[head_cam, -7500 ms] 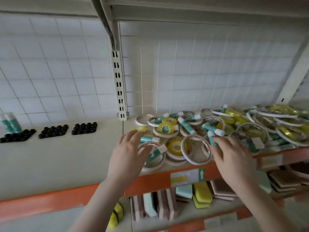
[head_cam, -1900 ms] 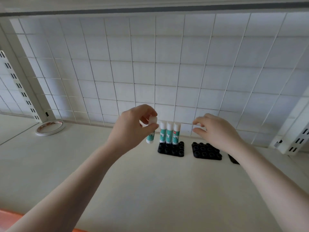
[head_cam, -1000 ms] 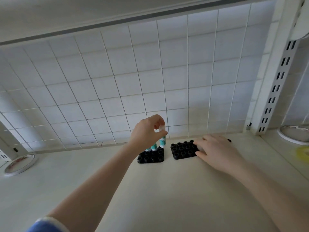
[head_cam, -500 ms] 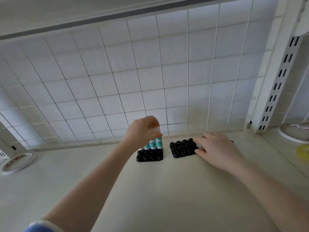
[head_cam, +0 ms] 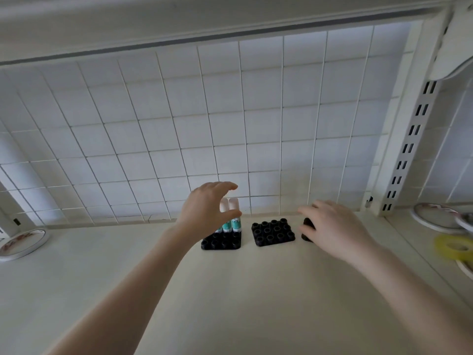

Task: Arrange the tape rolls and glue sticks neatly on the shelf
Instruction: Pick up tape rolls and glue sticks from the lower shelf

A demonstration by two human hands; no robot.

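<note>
Teal glue sticks with white caps (head_cam: pixel 234 216) stand upright in the back row of a black holder (head_cam: pixel 222 242) at the rear of the shelf. My left hand (head_cam: pixel 207 210) hovers just in front of them, fingers spread and curved, holding nothing. A second black holder (head_cam: pixel 272 231) with vacant sockets sits to the right. My right hand (head_cam: pixel 332 226) rests with loosely bent fingers over a third black holder (head_cam: pixel 305 230), hiding most of it. A white tape roll (head_cam: pixel 21 243) lies far left; a yellow tape roll (head_cam: pixel 454 247) lies far right.
A white grid panel (head_cam: pixel 204 124) backs the cream shelf (head_cam: pixel 230 303). A slotted white upright (head_cam: pixel 409 139) stands at the right, with more white tape rolls (head_cam: pixel 435 216) beyond it. The shelf above hangs low overhead.
My left hand has let go of the glue stick, which now stands in the left holder, and its fingers have spread. My right hand has shifted right onto the third holder.
</note>
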